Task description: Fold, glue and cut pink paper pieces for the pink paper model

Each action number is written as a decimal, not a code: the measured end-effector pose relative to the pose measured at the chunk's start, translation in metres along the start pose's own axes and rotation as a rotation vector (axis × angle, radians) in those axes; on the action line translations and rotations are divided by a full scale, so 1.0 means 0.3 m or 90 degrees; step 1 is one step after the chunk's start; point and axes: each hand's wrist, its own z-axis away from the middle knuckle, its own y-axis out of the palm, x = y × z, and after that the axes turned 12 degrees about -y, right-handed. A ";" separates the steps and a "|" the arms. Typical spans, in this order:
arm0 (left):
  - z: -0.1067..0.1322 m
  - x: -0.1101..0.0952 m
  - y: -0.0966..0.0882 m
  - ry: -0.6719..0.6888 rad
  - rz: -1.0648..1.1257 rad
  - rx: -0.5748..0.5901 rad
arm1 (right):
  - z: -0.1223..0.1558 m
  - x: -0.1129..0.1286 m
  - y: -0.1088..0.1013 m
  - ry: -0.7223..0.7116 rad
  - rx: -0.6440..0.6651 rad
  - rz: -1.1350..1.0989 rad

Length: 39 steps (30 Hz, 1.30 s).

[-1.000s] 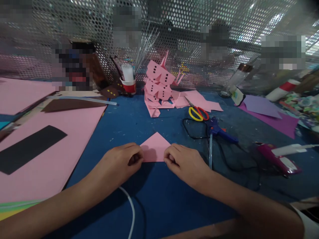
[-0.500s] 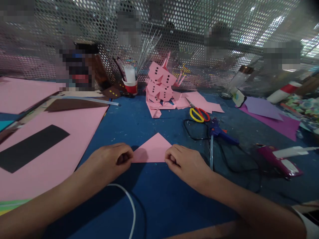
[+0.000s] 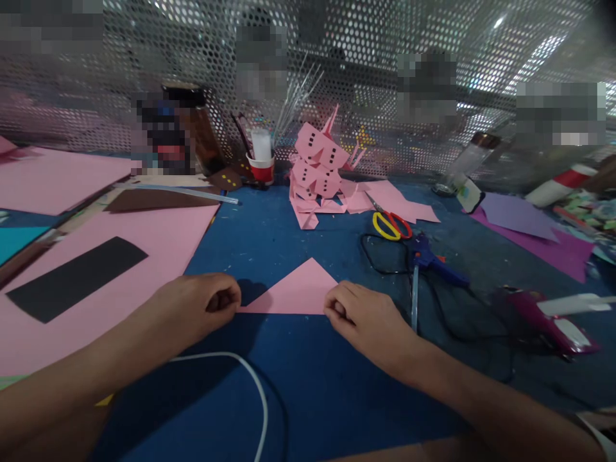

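A pink sheet of paper folded into a triangle (image 3: 293, 292) lies on the blue table, its peak pointing away from me. At its left corner my left hand (image 3: 212, 301) is closed, with thumb and fingertips pinching the tip. My right hand (image 3: 359, 314) is closed on the paper's right side, and the fingers cover that corner. Farther back stands a pink papercraft piece (image 3: 320, 168) with curved tiers and small black window marks.
Scissors (image 3: 392, 224) and a blue glue gun (image 3: 436, 260) with a black cord lie right. A white cable (image 3: 257, 378) curves in front. Large pink sheets (image 3: 163, 240) and a black strip (image 3: 77, 277) are left. A red-and-white cup (image 3: 262, 170) stands behind.
My left hand has slid left along the folded edge to the paper's corner, so more of the triangle shows. My right hand stays at the right side. The view has shifted slightly.
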 end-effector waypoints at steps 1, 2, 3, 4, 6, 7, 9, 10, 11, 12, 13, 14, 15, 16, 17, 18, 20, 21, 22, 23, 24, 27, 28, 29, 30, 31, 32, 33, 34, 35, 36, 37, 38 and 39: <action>0.000 0.010 0.000 0.000 -0.002 -0.003 | 0.000 0.000 0.000 -0.001 -0.001 0.000; 0.000 0.021 -0.001 0.001 -0.004 -0.008 | 0.000 0.001 0.000 -0.002 -0.002 0.000; -0.001 0.032 -0.003 0.004 -0.008 -0.014 | -0.001 0.002 -0.001 -0.002 -0.002 0.000; -0.003 0.040 -0.005 0.010 -0.015 -0.022 | -0.001 0.002 -0.001 -0.002 -0.001 0.000; -0.007 0.040 -0.012 0.031 -0.030 -0.028 | -0.002 0.004 -0.004 0.001 0.000 -0.002; -0.010 0.029 -0.015 0.043 -0.034 -0.027 | -0.003 0.004 -0.005 0.002 0.002 -0.003; -0.014 -0.015 -0.013 0.080 -0.021 -0.018 | -0.003 0.005 -0.007 0.004 0.002 -0.006; -0.015 -0.044 -0.006 0.108 -0.004 -0.008 | -0.003 0.006 -0.007 0.005 0.001 -0.007; -0.016 -0.074 0.005 0.147 0.012 0.004 | -0.002 0.006 -0.007 0.005 -0.001 -0.008; -0.016 -0.101 0.019 0.192 0.018 0.023 | -0.001 0.007 -0.005 0.006 -0.005 -0.008; -0.015 -0.124 0.036 0.236 0.023 0.028 | 0.000 0.007 -0.003 0.009 -0.012 -0.005; -0.015 -0.141 0.054 0.274 0.023 0.036 | 0.000 0.009 -0.001 0.011 -0.019 -0.001; -0.015 -0.150 0.072 0.284 0.021 0.021 | 0.000 0.011 0.001 0.015 -0.022 0.007; -0.016 -0.152 0.089 0.290 0.021 0.008 | -0.003 0.013 0.003 0.020 -0.023 0.016; -0.018 -0.150 0.103 0.293 0.027 -0.001 | -0.007 0.017 0.006 0.025 -0.021 0.024; -0.020 -0.143 0.114 0.296 0.037 -0.012 | -0.013 0.022 0.008 0.029 -0.019 0.030; -0.027 -0.127 0.128 0.301 0.055 -0.021 | -0.032 0.035 0.014 0.030 -0.019 0.040; -0.031 -0.121 0.131 0.301 0.060 -0.021 | -0.045 0.042 0.018 0.026 -0.023 0.044; -0.035 -0.117 0.134 0.298 0.062 -0.019 | -0.058 0.049 0.022 0.019 -0.026 0.050; -0.037 -0.114 0.135 0.294 0.065 -0.017 | -0.071 0.057 0.028 0.010 -0.026 0.057; -0.039 -0.113 0.136 0.294 0.070 -0.018 | -0.083 0.064 0.033 0.003 -0.024 0.064; -0.038 -0.113 0.141 0.313 0.088 -0.033 | -0.108 0.079 0.046 0.001 -0.017 0.083; -0.036 -0.112 0.142 0.319 0.089 -0.040 | -0.111 0.082 0.048 0.004 -0.015 0.085; -0.035 -0.111 0.144 0.324 0.086 -0.046 | -0.112 0.083 0.049 0.008 -0.015 0.085; -0.034 -0.109 0.146 0.325 0.080 -0.051 | -0.111 0.083 0.048 0.010 -0.014 0.083; -0.033 -0.107 0.148 0.323 0.073 -0.053 | -0.107 0.082 0.046 0.012 -0.013 0.081; -0.033 -0.104 0.149 0.318 0.066 -0.056 | -0.102 0.079 0.043 0.015 -0.013 0.079; -0.034 -0.102 0.150 0.314 0.060 -0.056 | -0.095 0.076 0.039 0.019 -0.014 0.077; -0.034 -0.100 0.150 0.309 0.056 -0.054 | -0.087 0.071 0.034 0.024 -0.018 0.076; -0.035 -0.098 0.149 0.303 0.055 -0.051 | -0.078 0.067 0.029 0.030 -0.022 0.073; -0.036 -0.097 0.147 0.295 0.055 -0.045 | -0.067 0.061 0.023 0.036 -0.027 0.069; -0.037 -0.096 0.145 0.288 0.059 -0.041 | -0.057 0.056 0.018 0.042 -0.031 0.064; -0.038 -0.096 0.142 0.282 0.063 -0.034 | -0.046 0.050 0.012 0.049 -0.033 0.057; -0.038 -0.097 0.139 0.277 0.068 -0.030 | -0.034 0.044 0.007 0.056 -0.032 0.051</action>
